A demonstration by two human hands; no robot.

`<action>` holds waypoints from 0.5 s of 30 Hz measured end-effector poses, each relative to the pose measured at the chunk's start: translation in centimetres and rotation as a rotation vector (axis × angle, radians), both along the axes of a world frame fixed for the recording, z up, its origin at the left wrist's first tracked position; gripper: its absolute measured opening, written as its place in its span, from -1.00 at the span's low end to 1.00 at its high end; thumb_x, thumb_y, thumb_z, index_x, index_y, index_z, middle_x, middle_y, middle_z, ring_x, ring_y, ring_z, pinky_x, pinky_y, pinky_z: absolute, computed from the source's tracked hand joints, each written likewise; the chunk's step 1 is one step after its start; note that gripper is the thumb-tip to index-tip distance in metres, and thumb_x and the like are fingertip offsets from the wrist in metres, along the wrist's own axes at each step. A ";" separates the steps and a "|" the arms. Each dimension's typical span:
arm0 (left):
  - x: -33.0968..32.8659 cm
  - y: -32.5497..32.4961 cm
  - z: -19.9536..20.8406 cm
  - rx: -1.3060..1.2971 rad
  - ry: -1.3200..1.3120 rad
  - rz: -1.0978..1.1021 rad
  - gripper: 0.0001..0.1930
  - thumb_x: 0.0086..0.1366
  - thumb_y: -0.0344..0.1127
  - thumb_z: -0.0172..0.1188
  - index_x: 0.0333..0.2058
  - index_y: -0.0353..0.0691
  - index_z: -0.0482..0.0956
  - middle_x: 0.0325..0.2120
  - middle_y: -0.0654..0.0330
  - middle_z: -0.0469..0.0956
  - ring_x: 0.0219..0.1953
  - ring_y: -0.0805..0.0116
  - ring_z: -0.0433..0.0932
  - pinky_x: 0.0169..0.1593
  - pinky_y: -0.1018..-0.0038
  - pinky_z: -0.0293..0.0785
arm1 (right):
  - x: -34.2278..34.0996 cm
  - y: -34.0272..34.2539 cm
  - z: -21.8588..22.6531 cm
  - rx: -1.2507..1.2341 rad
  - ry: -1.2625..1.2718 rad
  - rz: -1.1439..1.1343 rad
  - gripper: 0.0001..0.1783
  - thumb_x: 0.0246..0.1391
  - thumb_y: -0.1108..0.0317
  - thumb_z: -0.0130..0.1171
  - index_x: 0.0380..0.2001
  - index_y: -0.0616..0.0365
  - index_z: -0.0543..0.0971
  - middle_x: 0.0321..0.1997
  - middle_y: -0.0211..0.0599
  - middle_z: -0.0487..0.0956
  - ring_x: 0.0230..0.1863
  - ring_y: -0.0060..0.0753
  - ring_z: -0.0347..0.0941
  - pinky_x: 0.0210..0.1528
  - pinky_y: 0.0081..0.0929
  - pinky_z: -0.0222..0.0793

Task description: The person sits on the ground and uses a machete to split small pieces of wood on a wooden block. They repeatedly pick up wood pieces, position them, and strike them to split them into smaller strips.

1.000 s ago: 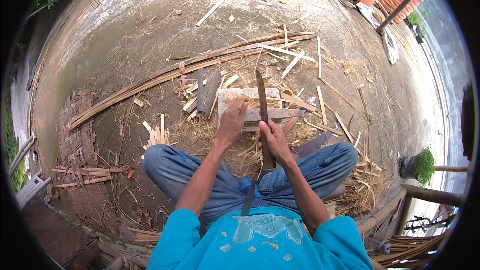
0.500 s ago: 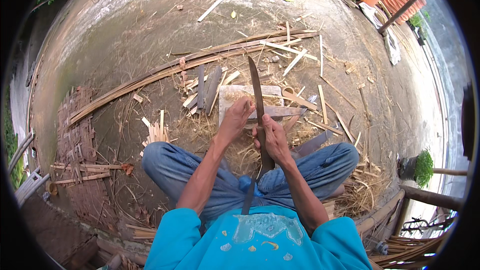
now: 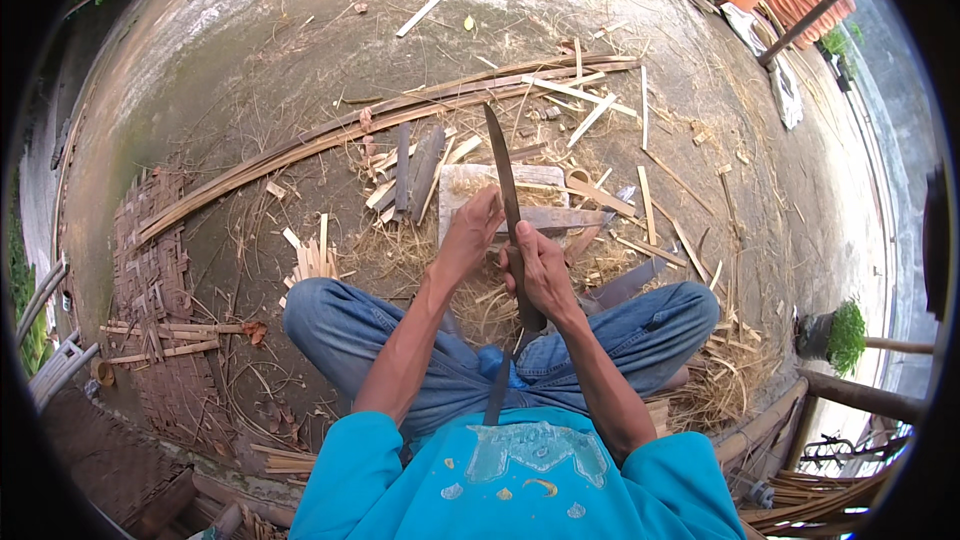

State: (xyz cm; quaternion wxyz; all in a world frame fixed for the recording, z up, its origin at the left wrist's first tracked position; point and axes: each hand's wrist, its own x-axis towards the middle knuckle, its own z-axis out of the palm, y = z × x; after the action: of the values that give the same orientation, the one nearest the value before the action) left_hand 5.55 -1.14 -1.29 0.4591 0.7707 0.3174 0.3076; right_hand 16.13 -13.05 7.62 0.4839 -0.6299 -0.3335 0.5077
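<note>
A long dark machete-like knife (image 3: 503, 165) stands nearly upright before me, its narrow tip pointing away. My right hand (image 3: 543, 275) is wrapped round the middle of its length, and its lower end reaches down toward my lap. Beside the blade, on its left, my left hand (image 3: 469, 238) has its fingertips pinched together close to the edge. Whatever is in that pinch is too small to make out. Beyond both hands lies a pale flat block (image 3: 457, 180), with a grey metal blade (image 3: 565, 218) across it, partly hidden by the knife and hands.
Long split bamboo strips (image 3: 330, 145) lie across the ground beyond the block. Dark flat pieces (image 3: 425, 168) and pale slats (image 3: 592, 120) are scattered about. Shavings (image 3: 735, 390) heap by my right knee. A woven mat (image 3: 160, 270) lies at left; a potted plant (image 3: 848, 330) stands at right.
The knife's tip has swung slightly to the left, and both hands have shifted a little to the left with it. The fingers of both hands stay closed.
</note>
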 end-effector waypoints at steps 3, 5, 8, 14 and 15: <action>0.4 -0.2 0.8 0.005 -0.022 0.003 -0.85 0.45 -0.40 0.17 -0.09 -0.26 0.43 -0.36 0.00 0.51 -0.30 0.06 0.59 -0.22 0.17 0.47 | 0.2 0.0 0.0 -0.004 0.005 -0.018 -0.29 0.49 -0.23 -0.22 -0.46 0.17 0.52 -0.71 -0.48 0.42 -0.68 -0.65 0.37 -0.62 -0.60 0.29; 0.2 -0.1 0.9 0.003 -0.009 0.009 -0.85 0.45 -0.40 0.17 -0.08 -0.26 0.44 -0.36 0.00 0.52 -0.30 0.08 0.59 -0.22 0.18 0.48 | 0.3 0.1 -0.4 -0.014 0.005 -0.006 -0.29 0.48 -0.23 -0.22 -0.45 0.17 0.52 -0.70 -0.48 0.42 -0.69 -0.65 0.37 -0.62 -0.60 0.29; 0.3 0.0 0.7 0.002 -0.012 0.012 -0.85 0.45 -0.40 0.17 -0.07 -0.26 0.45 -0.35 0.01 0.54 -0.29 0.09 0.60 -0.21 0.20 0.49 | 0.2 0.2 -0.2 -0.017 0.015 0.000 -0.30 0.48 -0.22 -0.21 -0.45 0.16 0.52 -0.70 -0.48 0.42 -0.69 -0.65 0.37 -0.63 -0.60 0.28; 0.3 -0.2 1.3 -0.027 -0.028 0.010 -0.85 0.44 -0.40 0.17 -0.07 -0.26 0.46 -0.34 0.03 0.56 -0.28 0.10 0.62 -0.19 0.21 0.50 | 0.3 0.3 -0.7 -0.019 0.045 -0.023 -0.33 0.49 -0.19 -0.19 -0.44 0.16 0.52 -0.68 -0.49 0.42 -0.69 -0.66 0.37 -0.63 -0.61 0.29; 0.4 -0.2 1.6 -0.024 -0.024 0.016 -0.85 0.44 -0.40 0.17 -0.07 -0.26 0.47 -0.34 0.03 0.56 -0.28 0.10 0.62 -0.19 0.21 0.50 | 0.3 0.3 -0.6 -0.021 0.048 -0.025 -0.34 0.49 -0.19 -0.19 -0.44 0.16 0.52 -0.68 -0.49 0.43 -0.69 -0.66 0.37 -0.63 -0.61 0.29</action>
State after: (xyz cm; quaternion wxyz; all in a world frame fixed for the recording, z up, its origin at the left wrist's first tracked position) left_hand 5.94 -1.38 0.27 0.4697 0.7587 0.3215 0.3167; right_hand 16.40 -12.77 7.00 0.4913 -0.6267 -0.3084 0.5204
